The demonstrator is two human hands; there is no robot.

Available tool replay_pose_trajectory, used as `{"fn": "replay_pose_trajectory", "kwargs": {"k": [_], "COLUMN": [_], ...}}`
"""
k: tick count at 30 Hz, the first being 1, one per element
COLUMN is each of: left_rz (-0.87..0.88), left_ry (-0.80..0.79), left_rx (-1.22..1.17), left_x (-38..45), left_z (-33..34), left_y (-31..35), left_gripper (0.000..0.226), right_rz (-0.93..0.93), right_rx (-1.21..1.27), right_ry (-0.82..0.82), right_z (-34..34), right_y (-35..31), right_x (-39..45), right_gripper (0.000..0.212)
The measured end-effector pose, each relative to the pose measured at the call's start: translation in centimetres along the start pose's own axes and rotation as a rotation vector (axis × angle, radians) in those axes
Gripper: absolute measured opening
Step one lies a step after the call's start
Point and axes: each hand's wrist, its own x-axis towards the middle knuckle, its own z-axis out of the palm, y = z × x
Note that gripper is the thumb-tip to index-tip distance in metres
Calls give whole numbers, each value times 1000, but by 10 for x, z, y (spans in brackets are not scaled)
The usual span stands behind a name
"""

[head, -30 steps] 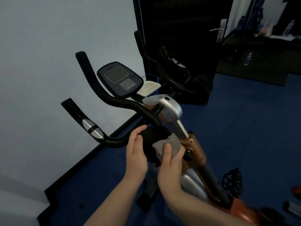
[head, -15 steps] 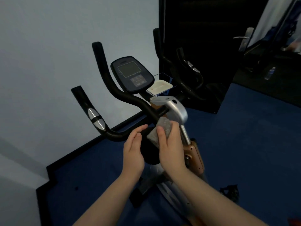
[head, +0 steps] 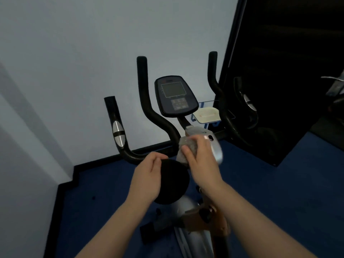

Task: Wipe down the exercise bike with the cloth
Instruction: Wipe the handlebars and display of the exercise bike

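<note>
At silver bike cover (head: 216, 149) | right hand (head: 200, 164) presses cloth (head: 186, 148) | writing unreadable

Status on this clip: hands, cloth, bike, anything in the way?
Right hand presses grey cloth against silver stem housing. Left hand cups black round pad. Exercise bike console untouched. Nothing blocking.
</note>
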Motion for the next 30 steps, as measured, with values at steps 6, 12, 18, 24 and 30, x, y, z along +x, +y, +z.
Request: {"fn": "replay_pose_trajectory", "kwargs": {"k": [6, 12, 18, 24, 30], "left_rz": [-20, -21, 158, 226, 427], "left_ry": [165, 245, 187, 162, 350], "left_rx": [-31, 142, 749, 767, 830], "left_x": [-4, -13, -6, 3, 0], "left_z": [4, 7, 14, 43, 49], "left_y": [-7, 1, 27, 35, 31], "left_gripper": [33, 20, 35, 37, 27], "right_rz": [-75, -219, -458, -566, -566], "right_rx": [55, -180, -419, -540, -572], "right_ry": [-147, -167, 2, -151, -216], "right_z": [-3, -7, -40, -33, -35], "right_y": [19, 19, 41, 47, 40], "right_x": [-2, 29, 47, 56, 69], "right_gripper": [15, 18, 29, 28, 27]}}
